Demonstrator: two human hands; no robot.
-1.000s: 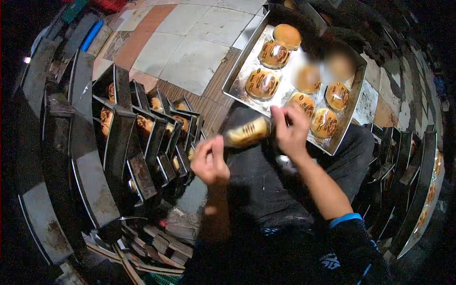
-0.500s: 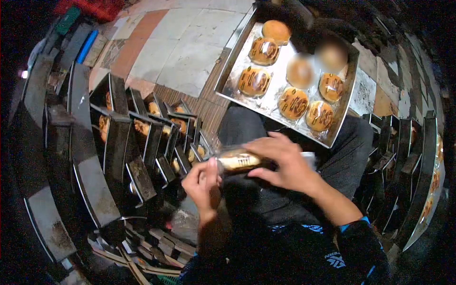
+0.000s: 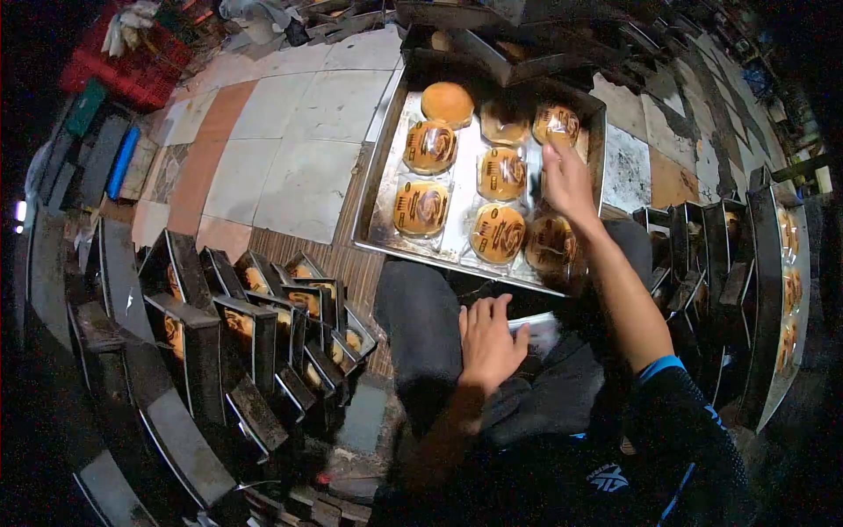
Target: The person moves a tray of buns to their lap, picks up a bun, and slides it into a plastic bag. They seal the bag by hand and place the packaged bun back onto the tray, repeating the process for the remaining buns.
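Observation:
A metal tray [image 3: 373, 224] across my knees carries round buns, most in clear printed wrappers. My right hand [image 3: 569, 183] is over its right side, fingers raised beside a wrapped bun [image 3: 502, 173] and just below another wrapped bun [image 3: 557, 121]; nothing shows in its grasp. An unwrapped-looking bun [image 3: 448, 104] lies at the far left of the tray, with a paler bun [image 3: 505, 125] to its right. My left hand [image 3: 492, 344] rests over my lap with its fingers spread, the thumb near a shiny clear plastic sheet or stack [image 3: 537, 332].
Dark metal trays [image 3: 189, 338] with buns are stacked in crossed layers on my left. More stacked trays [image 3: 746, 290] stand on my right, one edge showing wrapped buns. A red crate [image 3: 132, 66] is at the back left, beyond the floor tiles [image 3: 290, 158].
The wrapped bun held between both hands has left them, and a further bun shows at the tray's far middle. My right hand moved forward over the tray; my left dropped to my lap.

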